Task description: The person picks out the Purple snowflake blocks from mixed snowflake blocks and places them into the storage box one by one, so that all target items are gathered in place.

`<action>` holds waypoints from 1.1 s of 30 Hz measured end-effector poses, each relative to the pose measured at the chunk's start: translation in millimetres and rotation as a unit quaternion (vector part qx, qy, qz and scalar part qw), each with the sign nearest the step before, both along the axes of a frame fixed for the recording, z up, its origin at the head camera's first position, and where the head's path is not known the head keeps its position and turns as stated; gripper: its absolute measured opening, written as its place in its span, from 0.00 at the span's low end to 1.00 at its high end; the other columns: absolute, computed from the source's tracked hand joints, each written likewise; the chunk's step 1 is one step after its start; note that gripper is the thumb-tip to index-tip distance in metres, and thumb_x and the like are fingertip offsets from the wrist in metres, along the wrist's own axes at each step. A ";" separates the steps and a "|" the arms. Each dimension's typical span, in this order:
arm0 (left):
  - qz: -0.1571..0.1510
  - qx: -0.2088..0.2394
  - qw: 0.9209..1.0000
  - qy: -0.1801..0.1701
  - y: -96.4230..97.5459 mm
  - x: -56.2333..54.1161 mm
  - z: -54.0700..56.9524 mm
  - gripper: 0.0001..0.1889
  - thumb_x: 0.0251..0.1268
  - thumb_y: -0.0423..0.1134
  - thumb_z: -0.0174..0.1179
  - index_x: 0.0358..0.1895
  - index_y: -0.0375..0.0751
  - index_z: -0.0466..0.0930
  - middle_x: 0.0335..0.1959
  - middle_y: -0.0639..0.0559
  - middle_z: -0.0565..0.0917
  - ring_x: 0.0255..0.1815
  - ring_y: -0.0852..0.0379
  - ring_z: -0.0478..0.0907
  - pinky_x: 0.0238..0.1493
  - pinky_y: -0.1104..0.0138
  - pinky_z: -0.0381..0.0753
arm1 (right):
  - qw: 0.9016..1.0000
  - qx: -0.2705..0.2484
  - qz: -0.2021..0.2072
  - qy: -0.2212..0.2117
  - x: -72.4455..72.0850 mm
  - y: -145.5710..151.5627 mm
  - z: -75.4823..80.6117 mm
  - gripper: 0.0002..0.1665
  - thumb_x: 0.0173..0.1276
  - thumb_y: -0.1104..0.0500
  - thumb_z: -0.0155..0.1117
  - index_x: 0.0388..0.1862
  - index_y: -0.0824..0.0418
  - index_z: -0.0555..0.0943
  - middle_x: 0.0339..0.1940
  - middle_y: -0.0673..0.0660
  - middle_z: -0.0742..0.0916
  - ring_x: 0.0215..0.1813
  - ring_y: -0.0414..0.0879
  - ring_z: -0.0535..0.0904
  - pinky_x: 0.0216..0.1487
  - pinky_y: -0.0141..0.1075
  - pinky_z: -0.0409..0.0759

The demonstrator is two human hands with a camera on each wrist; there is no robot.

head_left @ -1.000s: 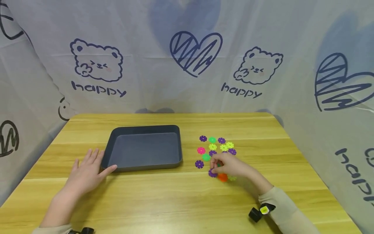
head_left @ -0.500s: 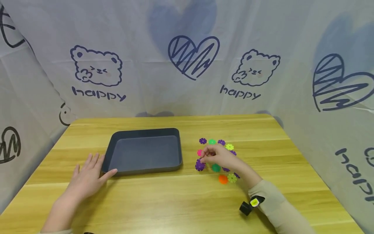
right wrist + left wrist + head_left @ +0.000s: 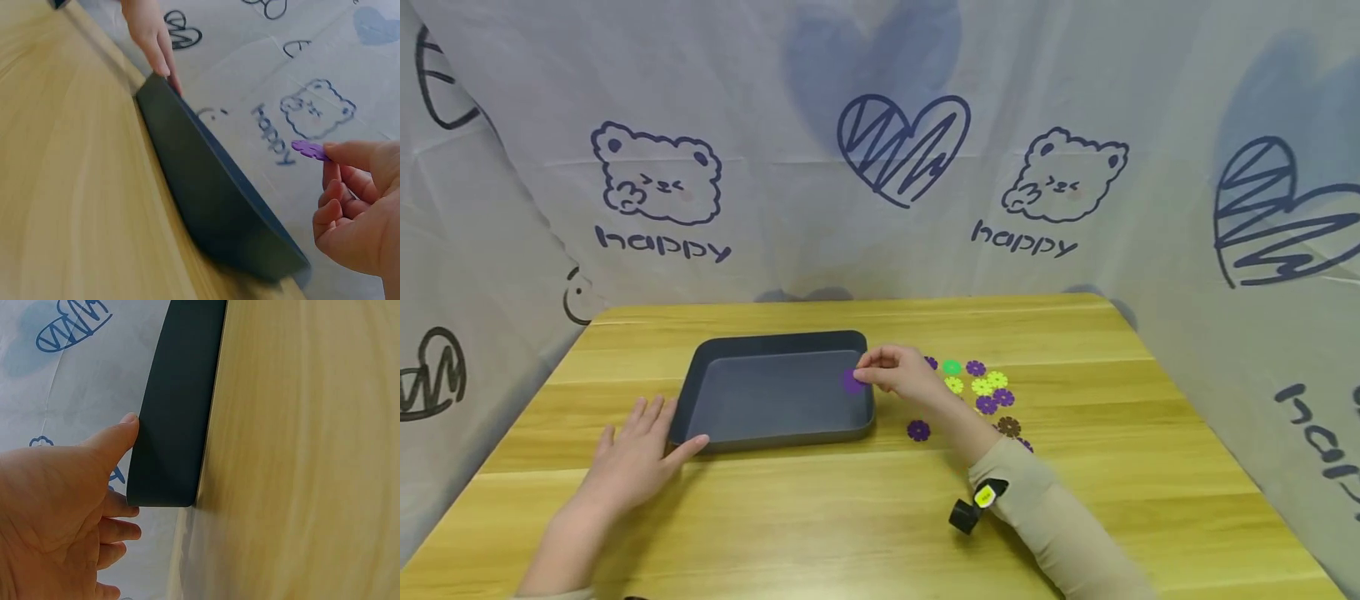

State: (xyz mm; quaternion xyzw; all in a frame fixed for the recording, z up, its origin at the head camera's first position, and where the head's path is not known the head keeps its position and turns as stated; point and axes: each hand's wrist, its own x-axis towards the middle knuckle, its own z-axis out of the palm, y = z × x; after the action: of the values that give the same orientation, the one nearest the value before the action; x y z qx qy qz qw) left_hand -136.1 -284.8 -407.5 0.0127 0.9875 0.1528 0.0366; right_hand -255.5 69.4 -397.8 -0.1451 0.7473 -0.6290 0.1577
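Note:
My right hand [image 3: 910,382] pinches a purple notched plastic disc, a snowflake building disc [image 3: 852,382], between thumb and fingers. It holds the disc over the right end of a dark grey rectangular tray [image 3: 782,441]. In the right wrist view the purple disc [image 3: 306,149] shows edge-on, above the rim. My left hand [image 3: 632,462] rests at the tray's near left corner with fingers spread and fairly straight. Its thumb touches the rim in the left wrist view. Nothing else lies visibly in the tray.
Several loose discs lie right of the tray, among them a dark purple disc [image 3: 918,431], a green disc [image 3: 952,367], a yellow disc [image 3: 982,387] and a brown disc [image 3: 1009,427]. My right forearm hides some. A printed cloth [image 3: 790,208] hangs behind the wooden table [image 3: 820,517].
My right hand has picked up a purple disc from the group and carried it left to over the tray. My left hand has stayed at the tray's corner.

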 end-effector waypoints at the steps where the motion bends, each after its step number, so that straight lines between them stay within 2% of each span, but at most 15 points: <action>1: 0.000 0.000 1.000 0.000 0.3 0.1 -0.3 0.51 0.68 0.70 0.43 0.76 0.28 0.47 0.75 0.24 0.49 0.77 0.27 0.39 0.67 0.26 0.37 | 1.000 -0.012 -0.002 -0.001 -1.2 -8.5 0.1 0.06 0.64 0.59 0.69 0.37 0.59 0.82 0.23 0.46 0.81 0.25 0.41 0.66 0.30 0.33 0.66; 6: 0.002 0.004 1.000 -0.002 1.9 -0.1 -2.5 0.52 0.67 0.71 0.43 0.76 0.29 0.47 0.75 0.24 0.50 0.78 0.28 0.40 0.67 0.26 0.36 | 0.997 -0.071 -0.007 -0.032 -6.5 -51.5 0.3 0.05 0.64 0.61 0.69 0.36 0.60 0.82 0.21 0.47 0.79 0.24 0.41 0.66 0.31 0.34 0.65; 10: 0.004 0.010 1.000 -0.002 1.6 0.4 -3.8 0.52 0.67 0.71 0.43 0.76 0.29 0.47 0.75 0.24 0.50 0.78 0.28 0.39 0.68 0.26 0.36 | 0.990 -0.110 -0.015 -0.084 -9.7 -86.9 0.4 0.04 0.64 0.63 0.69 0.35 0.62 0.82 0.23 0.48 0.80 0.25 0.42 0.69 0.31 0.32 0.70; 14: 0.009 0.016 1.000 -0.003 0.3 0.8 -3.7 0.51 0.67 0.70 0.43 0.76 0.29 0.46 0.75 0.24 0.50 0.78 0.28 0.39 0.68 0.27 0.36 | 0.978 -0.144 -0.039 -0.144 -12.0 -121.0 -0.9 0.03 0.63 0.65 0.69 0.33 0.64 0.83 0.24 0.50 0.82 0.25 0.41 0.72 0.29 0.29 0.75; 18: 0.013 0.015 1.000 -0.004 -0.9 0.9 -2.9 0.51 0.67 0.70 0.44 0.76 0.29 0.47 0.76 0.25 0.50 0.78 0.28 0.39 0.68 0.27 0.36 | 0.966 -0.172 -0.068 -0.182 -15.3 -151.5 -4.4 0.02 0.62 0.68 0.68 0.33 0.66 0.83 0.23 0.51 0.83 0.23 0.40 0.74 0.24 0.26 0.76; 25: 0.012 0.013 1.000 -0.001 -1.4 0.3 -1.1 0.51 0.68 0.70 0.44 0.76 0.29 0.48 0.76 0.26 0.50 0.78 0.29 0.40 0.68 0.27 0.38 | 0.950 -0.183 -0.133 -0.216 -24.1 -193.3 -15.4 0.02 0.59 0.70 0.69 0.31 0.67 0.84 0.20 0.53 0.83 0.20 0.40 0.77 0.21 0.26 0.78; 30: 0.012 0.012 1.000 0.000 -0.9 0.5 -0.6 0.51 0.67 0.70 0.44 0.76 0.29 0.48 0.76 0.26 0.51 0.78 0.29 0.41 0.68 0.27 0.39 | 0.948 -0.171 -0.155 -0.220 -25.4 -214.2 -19.1 0.02 0.59 0.72 0.67 0.31 0.69 0.84 0.20 0.55 0.83 0.18 0.39 0.77 0.19 0.26 0.79; 33: 0.014 0.011 1.000 0.002 -0.3 0.3 -0.8 0.51 0.67 0.70 0.44 0.76 0.29 0.48 0.76 0.26 0.51 0.78 0.29 0.41 0.68 0.27 0.40 | 0.949 -0.160 -0.170 -0.214 -25.4 -222.4 -21.2 0.02 0.59 0.74 0.67 0.31 0.69 0.83 0.23 0.60 0.86 0.17 0.39 0.77 0.18 0.26 0.79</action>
State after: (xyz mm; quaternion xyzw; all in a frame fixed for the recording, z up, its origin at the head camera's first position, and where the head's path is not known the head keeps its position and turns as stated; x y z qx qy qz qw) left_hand -135.8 -285.1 -408.3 0.0000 0.9859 0.1640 0.0328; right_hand -280.9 -153.0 -419.0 0.0989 0.5993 -0.7740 0.1788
